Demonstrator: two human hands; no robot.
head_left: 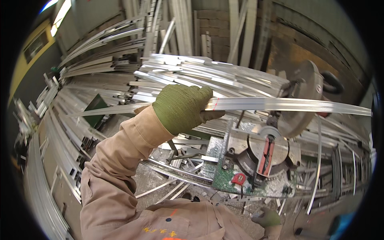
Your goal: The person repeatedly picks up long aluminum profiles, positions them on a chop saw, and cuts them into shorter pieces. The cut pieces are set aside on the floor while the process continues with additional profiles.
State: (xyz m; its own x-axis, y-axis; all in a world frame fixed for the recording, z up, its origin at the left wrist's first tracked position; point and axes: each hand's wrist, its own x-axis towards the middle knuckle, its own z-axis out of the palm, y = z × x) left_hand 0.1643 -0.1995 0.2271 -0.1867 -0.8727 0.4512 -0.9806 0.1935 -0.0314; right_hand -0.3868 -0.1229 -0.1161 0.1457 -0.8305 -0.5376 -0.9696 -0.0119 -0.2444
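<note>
My left hand (182,107), in a green work glove, is raised in front of me with its fingers wrapped round a long silver aluminium profile (256,104). The ridged profile runs across the view to both sides, with a thin red line just right of my fingers. Its right part passes in front of the miter saw's disc (306,90) and above the round saw base (269,146). My right hand (268,218), also gloved in green, hangs low at the bottom right, apart from the profile. Its fingers are too unclear to read.
A red tape measure (239,179) lies on the green saw table (224,182). Stacked aluminium profiles (200,74) fill the rack behind it, and more long bars (36,180) stand on the left. Offcuts (188,158) litter the area beside the saw.
</note>
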